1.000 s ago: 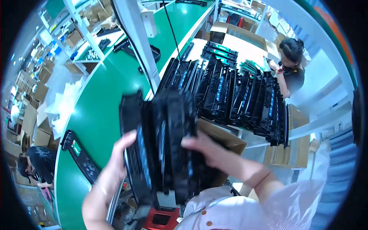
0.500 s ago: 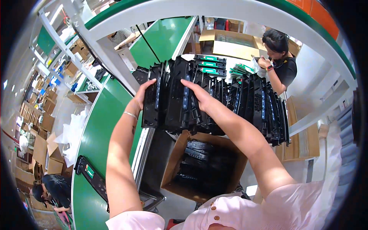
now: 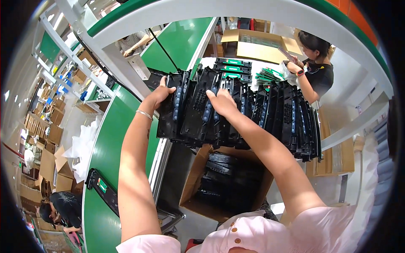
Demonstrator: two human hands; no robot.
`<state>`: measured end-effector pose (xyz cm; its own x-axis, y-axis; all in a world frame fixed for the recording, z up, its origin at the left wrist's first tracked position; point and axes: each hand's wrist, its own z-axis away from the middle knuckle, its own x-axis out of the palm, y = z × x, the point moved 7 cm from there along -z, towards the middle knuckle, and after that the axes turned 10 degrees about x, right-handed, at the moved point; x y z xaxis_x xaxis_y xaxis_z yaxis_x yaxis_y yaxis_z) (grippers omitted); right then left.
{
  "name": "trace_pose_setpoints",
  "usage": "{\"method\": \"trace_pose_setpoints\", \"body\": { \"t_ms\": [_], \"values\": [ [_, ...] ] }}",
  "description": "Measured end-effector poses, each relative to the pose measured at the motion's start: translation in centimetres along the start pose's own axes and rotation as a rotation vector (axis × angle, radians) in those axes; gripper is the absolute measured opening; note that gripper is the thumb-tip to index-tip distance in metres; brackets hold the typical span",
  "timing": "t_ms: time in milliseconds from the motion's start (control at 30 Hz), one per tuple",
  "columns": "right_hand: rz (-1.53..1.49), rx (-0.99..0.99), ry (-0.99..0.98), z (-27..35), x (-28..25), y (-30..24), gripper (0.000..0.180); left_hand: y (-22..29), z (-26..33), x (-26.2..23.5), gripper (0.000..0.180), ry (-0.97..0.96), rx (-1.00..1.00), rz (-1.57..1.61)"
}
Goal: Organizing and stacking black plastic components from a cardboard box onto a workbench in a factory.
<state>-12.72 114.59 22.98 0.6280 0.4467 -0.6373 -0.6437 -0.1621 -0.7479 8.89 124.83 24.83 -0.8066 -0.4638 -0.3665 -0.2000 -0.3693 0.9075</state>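
Long black plastic cartridges (image 3: 270,111) with strips of bluish round dots stand on edge in a packed row. My left hand (image 3: 161,96) grips the leftmost black cartridge (image 3: 171,120), its thumb over the top edge and its fingers hidden behind the outer side. A little to the right, my right hand (image 3: 222,102) is closed around the upper part of another black cartridge (image 3: 198,114). Its thumb lies on the dotted strip, and its other fingers reach over the top into the row. The two held cartridges lean slightly apart at the top.
Below the row, an open cardboard box (image 3: 192,185) holds more black parts. A green conveyor (image 3: 107,147) runs along my left, carrying one black cartridge with a green label (image 3: 103,189). Green-labelled parts (image 3: 233,68) lie behind the row. A co-worker (image 3: 314,67) stands at the far right.
My right hand has shifted a little to the right, and its fingers now show over the cartridge tops. The cartridge under its thumb leans more to the right. My left hand stays at the leftmost one.
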Motion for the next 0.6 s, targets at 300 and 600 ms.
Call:
{"method": "trace_pose_setpoints", "body": {
  "t_ms": [300,600],
  "values": [
    [-0.521,0.136,-0.275,-0.6,-0.6,2.3,0.050,3.3,3.0,2.8,0.108,0.146,0.443,-0.733],
    [-0.669,0.006,-0.048,-4.6,-3.7,5.5,0.024,3.7,3.2,3.2,0.103,0.143,0.410,-0.800]
  ]
}}
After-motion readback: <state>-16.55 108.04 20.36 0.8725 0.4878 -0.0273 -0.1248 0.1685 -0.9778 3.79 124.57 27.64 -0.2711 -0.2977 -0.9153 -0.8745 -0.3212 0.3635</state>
